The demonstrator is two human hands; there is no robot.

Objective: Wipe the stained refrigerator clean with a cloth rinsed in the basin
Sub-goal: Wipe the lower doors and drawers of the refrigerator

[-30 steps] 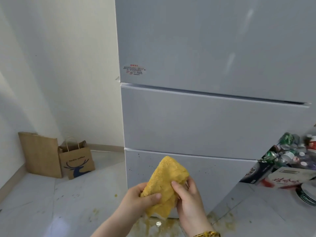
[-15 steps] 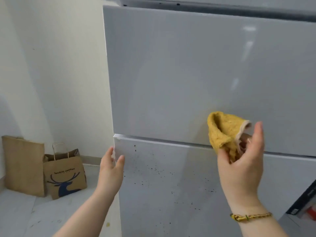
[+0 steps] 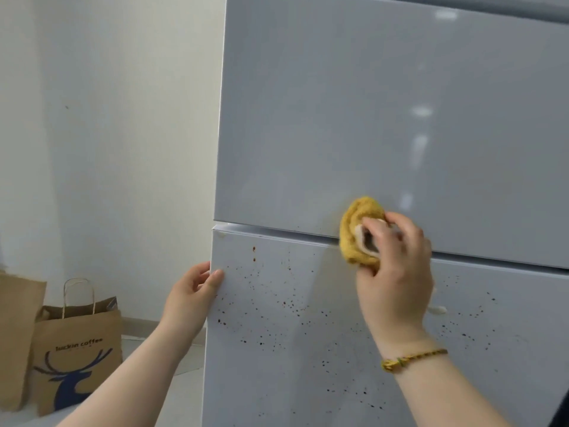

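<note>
The pale grey refrigerator [image 3: 354,124] fills the right of the view. Its lower drawer front [image 3: 277,349] is speckled with many small dark brown spots. My right hand [image 3: 397,272] holds a bunched yellow cloth [image 3: 354,232] pressed against the seam between the middle door and the lower drawer. My left hand [image 3: 192,291] grips the drawer's left edge, thumb on the front, fingers around the side. The basin is out of view.
Two brown paper bags stand on the floor at the lower left by the cream wall, one [image 3: 77,349] printed with a blue deer, the other plain bag [image 3: 15,334] cut by the frame edge. A small white smear [image 3: 437,310] sits right of my wrist.
My right hand carried the cloth from mid-air onto the fridge front at the seam. My left hand let go of the cloth and took the drawer's left edge. The view moved closer.
</note>
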